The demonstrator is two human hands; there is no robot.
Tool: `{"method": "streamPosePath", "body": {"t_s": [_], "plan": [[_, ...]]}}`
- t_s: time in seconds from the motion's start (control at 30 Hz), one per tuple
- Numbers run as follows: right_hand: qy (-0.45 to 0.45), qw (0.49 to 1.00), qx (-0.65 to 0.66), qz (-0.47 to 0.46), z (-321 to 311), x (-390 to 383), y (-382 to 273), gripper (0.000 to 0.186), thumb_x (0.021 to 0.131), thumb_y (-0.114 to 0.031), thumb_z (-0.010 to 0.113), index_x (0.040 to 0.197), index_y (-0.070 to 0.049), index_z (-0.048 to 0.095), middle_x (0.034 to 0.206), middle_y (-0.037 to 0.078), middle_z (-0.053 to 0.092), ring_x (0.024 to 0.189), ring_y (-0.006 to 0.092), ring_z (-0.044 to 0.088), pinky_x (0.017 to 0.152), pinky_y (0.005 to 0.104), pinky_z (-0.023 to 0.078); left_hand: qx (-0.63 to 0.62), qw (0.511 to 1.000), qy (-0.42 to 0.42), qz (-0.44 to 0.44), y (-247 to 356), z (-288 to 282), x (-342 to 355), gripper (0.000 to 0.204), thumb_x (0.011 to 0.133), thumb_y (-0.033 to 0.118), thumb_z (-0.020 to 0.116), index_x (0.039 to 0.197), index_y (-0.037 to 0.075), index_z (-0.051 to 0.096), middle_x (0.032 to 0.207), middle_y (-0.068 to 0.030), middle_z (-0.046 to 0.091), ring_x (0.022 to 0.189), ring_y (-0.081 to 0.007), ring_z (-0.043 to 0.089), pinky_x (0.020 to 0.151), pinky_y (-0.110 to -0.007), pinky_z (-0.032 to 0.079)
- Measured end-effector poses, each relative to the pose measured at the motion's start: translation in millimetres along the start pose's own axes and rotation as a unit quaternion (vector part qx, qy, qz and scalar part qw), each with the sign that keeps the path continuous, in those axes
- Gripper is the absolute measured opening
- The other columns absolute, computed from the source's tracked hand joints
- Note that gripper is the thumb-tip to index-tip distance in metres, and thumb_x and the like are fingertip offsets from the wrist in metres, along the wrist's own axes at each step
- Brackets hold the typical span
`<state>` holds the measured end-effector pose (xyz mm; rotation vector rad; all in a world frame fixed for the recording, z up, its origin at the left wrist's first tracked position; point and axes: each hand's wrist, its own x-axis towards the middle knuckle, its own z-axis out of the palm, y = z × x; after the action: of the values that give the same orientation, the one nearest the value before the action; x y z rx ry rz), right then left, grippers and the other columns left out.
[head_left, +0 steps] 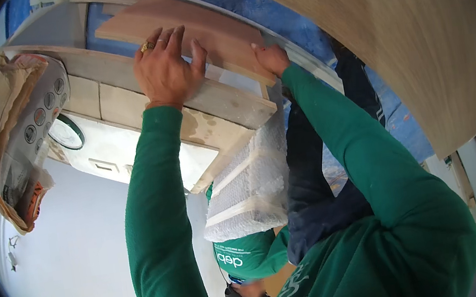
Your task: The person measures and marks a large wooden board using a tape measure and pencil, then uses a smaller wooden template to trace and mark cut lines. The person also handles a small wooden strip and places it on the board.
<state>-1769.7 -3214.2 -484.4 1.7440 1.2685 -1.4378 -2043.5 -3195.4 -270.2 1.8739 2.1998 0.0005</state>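
Both my arms in green sleeves reach up to a flat wooden board (198, 30) lying on top of a wooden frame (121, 80). My left hand (166, 68), with a ring on one finger, presses flat against the board's near edge with fingers spread. My right hand (270, 57) grips the same board's right end, with the fingers curled around its edge. A bubble-wrapped bundle (254, 182) bound with tape stands below the frame, between my arms.
A large curved wooden panel (415, 35) arches over the upper right. Blue sheeting (268, 9) lies behind the board. A crumpled paper sack (14, 136) sits at the left by a white box (124, 151). Another person in green (246, 255) stands below.
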Motion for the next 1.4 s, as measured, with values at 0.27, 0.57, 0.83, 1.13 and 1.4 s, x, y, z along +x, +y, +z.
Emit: {"method": "streamPosePath", "body": {"t_s": [0.27, 0.57, 0.83, 1.13, 1.4], "plan": [[0.029, 0.998, -0.036, -0.036, -1, -10, -16, 0.082, 0.106, -0.065, 0.052, 0.113, 0.013, 0.077, 0.121, 0.040, 0.072, 0.124, 0.0508, 0.068, 0.109, 0.0515, 0.053, 0.002, 1.000, 0.006, 0.006, 3, -3, 1, 0.041, 0.096, 0.037, 0.069, 0.124, 0.009, 0.081, 0.123, -0.0151, 0.080, 0.128, -0.0332, 0.070, 0.107, -0.048, 0.051], [-0.026, 0.992, -0.112, -0.058, -9, -1, -31, 0.070, 0.110, -0.054, 0.044, 0.118, 0.007, 0.078, 0.128, 0.033, 0.073, 0.121, 0.0508, 0.069, 0.106, 0.0543, 0.055, -0.005, 1.000, 0.008, 0.013, 1, -2, 2, 0.042, 0.095, 0.037, 0.070, 0.124, 0.009, 0.081, 0.120, -0.0143, 0.080, 0.121, -0.0332, 0.073, 0.104, -0.047, 0.053], [-0.019, 0.962, -0.203, -0.181, -5, 10, -27, 0.049, 0.112, -0.034, 0.042, 0.120, 0.000, 0.077, 0.128, 0.029, 0.074, 0.120, 0.0476, 0.071, 0.104, 0.0566, 0.056, -0.010, 1.000, -0.009, -0.001, 5, -6, 5, 0.042, 0.093, 0.038, 0.070, 0.121, 0.009, 0.081, 0.115, -0.0141, 0.081, 0.114, -0.0338, 0.074, 0.099, -0.047, 0.053], [0.069, 0.960, -0.013, -0.270, -32, -75, -90, 0.048, 0.103, -0.052, 0.068, 0.102, -0.004, 0.074, 0.104, 0.023, 0.078, 0.101, 0.0465, 0.075, 0.089, 0.0554, 0.059, -0.050, 0.999, -0.001, -0.021, 6, -12, 4, 0.042, 0.090, 0.034, 0.072, 0.121, 0.007, 0.080, 0.114, -0.0147, 0.081, 0.116, -0.0323, 0.074, 0.101, -0.045, 0.052], [0.015, 0.916, -0.118, -0.382, -32, -100, -120, 0.055, 0.090, -0.041, 0.083, 0.123, -0.003, 0.063, 0.102, 0.023, 0.077, 0.101, 0.0466, 0.075, 0.087, 0.0570, 0.059, -0.064, 0.997, -0.011, -0.032, 1, -14, 0, 0.044, 0.088, 0.034, 0.071, 0.119, 0.004, 0.080, 0.112, -0.0160, 0.080, 0.113, -0.0326, 0.074, 0.104, -0.045, 0.051]]}}
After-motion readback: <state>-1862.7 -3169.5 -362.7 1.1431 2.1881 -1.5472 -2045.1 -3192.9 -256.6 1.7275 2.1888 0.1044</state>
